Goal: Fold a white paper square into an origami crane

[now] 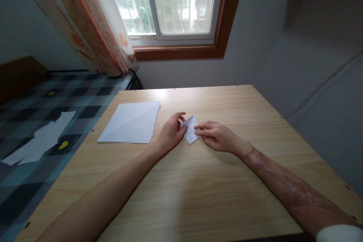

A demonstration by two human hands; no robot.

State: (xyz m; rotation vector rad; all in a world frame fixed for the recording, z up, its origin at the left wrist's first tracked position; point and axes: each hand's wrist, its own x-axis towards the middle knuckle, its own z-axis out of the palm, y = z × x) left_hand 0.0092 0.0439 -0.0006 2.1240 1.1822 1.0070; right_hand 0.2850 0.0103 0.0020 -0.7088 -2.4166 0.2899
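A small folded piece of white paper (190, 128), roughly diamond-shaped with creases across it, is between my hands over the middle of the wooden table. My left hand (172, 130) grips its left edge, thumb on the near face and fingers curled behind. From the right, my right hand (217, 135) holds the other edge with its fingertips; its thumb is partly hidden under the fingers. To the left of my left hand lies a stack of white paper sheets (132, 123), the top one marked by a diagonal crease.
The wooden table (181, 189) stretches toward the wall below a window (184, 3). On the left, a bed with a checked cover (85, 90) adjoins the table and bears white paper strips (45, 136). A patterned curtain (93, 26) hangs above the bed.
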